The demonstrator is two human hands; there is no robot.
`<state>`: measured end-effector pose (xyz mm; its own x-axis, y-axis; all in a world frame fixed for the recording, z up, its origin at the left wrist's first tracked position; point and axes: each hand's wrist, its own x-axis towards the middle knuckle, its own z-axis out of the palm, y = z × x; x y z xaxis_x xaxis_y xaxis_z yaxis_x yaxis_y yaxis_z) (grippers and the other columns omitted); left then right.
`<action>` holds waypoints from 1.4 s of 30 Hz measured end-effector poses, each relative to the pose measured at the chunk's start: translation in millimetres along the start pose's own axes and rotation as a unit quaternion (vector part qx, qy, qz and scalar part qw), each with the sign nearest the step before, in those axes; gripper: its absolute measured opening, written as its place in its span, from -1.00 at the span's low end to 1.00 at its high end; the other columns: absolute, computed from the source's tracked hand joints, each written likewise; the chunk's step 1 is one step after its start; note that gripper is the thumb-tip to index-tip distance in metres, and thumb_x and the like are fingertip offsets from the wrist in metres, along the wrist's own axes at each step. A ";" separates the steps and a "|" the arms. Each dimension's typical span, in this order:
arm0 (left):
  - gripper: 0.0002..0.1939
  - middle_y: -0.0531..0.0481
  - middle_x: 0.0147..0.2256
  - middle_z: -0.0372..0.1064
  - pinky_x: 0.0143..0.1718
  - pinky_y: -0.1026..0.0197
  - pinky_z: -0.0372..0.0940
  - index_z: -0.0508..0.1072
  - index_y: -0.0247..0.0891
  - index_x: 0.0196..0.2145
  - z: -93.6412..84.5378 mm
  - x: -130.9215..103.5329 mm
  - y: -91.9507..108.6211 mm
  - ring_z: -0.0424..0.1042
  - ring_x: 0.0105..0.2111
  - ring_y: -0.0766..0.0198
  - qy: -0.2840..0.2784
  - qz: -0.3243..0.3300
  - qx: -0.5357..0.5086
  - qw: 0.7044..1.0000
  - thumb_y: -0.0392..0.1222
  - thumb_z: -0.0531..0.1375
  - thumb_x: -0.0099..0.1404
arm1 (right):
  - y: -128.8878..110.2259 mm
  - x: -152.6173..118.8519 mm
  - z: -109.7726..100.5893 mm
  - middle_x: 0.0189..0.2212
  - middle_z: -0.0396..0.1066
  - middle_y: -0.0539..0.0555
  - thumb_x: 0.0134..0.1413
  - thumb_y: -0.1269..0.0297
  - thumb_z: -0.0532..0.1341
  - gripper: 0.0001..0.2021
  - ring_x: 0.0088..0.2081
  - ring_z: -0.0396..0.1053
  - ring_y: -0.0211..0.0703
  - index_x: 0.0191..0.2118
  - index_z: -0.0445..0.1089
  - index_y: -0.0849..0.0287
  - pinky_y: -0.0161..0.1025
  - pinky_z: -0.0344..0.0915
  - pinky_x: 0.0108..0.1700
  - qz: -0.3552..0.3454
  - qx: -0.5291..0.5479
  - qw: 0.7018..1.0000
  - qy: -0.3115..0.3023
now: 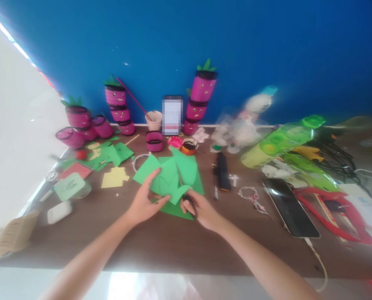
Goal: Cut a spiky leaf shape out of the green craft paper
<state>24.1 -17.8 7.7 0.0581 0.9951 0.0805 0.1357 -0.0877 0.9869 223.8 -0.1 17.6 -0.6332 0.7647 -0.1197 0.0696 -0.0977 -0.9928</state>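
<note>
My left hand [147, 201] grips the left side of a green paper sheet [165, 177], thumb and fingers closed on it. Drawn lines with pointed shapes show on the sheet. In my right hand [201, 208] is a pair of scissors [190, 203], fingers through the dark handles. Their blades reach into the green paper, which is parted along the cut, with a flap curling up at the right. More green paper [199, 179] lies on the table beneath.
Purple decorated cups [201, 87] with green paper leaves stand in stacks at the back. Green scraps [103, 157] and yellow paper [114, 178] lie to the left. On the right are a dark phone [290, 207] with a cable, a green bottle [281, 141] and red scissors-like straps [330, 212].
</note>
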 end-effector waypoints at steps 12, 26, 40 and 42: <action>-0.29 -0.19 0.18 0.00 -0.20 0.10 0.43 0.04 -0.11 0.18 -6.7 2.5 3.8 0.26 0.04 0.00 -0.010 0.008 0.019 1.000 -0.18 0.23 0.11 | 4.7 0.0 -2.9 -0.58 0.11 -0.08 0.03 -0.15 0.06 -0.58 -0.51 0.08 -0.32 -0.36 0.19 0.18 -0.32 0.11 -0.43 0.007 -0.007 1.000 -0.009; -0.37 -0.14 0.13 0.13 0.07 -0.04 0.18 0.13 -0.12 0.12 -12.5 3.9 8.7 0.18 0.10 0.04 0.038 0.022 0.115 0.992 -0.12 0.22 0.10 | 5.9 -0.3 -5.1 -0.58 0.09 -0.10 0.03 -0.12 0.09 -0.60 -0.51 0.08 -0.33 -0.36 0.20 0.18 -0.31 0.09 -0.42 0.029 0.005 0.999 -0.021; -0.44 0.05 -0.41 0.26 -0.72 0.37 0.06 0.24 -0.18 0.00 -14.8 11.9 11.1 0.03 -0.69 0.52 0.095 -0.022 -0.001 0.995 -0.08 0.27 0.05 | 5.2 1.4 -6.0 -0.60 0.10 -0.11 -0.04 -0.12 0.16 -0.52 -0.53 0.09 -0.33 -0.19 0.25 0.23 -0.30 0.09 -0.43 0.061 0.038 0.997 -0.014; -0.43 0.08 -0.47 0.23 -0.73 0.38 0.03 0.24 -0.19 0.02 -15.8 11.9 10.8 0.02 -0.70 0.52 0.086 -0.028 -0.008 0.996 -0.10 0.27 0.05 | 2.4 1.8 -5.8 -0.61 0.11 -0.11 -0.06 -0.13 0.17 -0.51 -0.53 0.10 -0.33 -0.19 0.26 0.23 -0.30 0.09 -0.43 0.062 0.037 0.997 -0.005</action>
<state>10.6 -6.1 21.5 -0.1187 0.9918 0.0471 0.1188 -0.0329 0.9924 227.3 4.7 15.0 -0.6312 0.7370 -0.2417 0.0919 -0.2383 -0.9668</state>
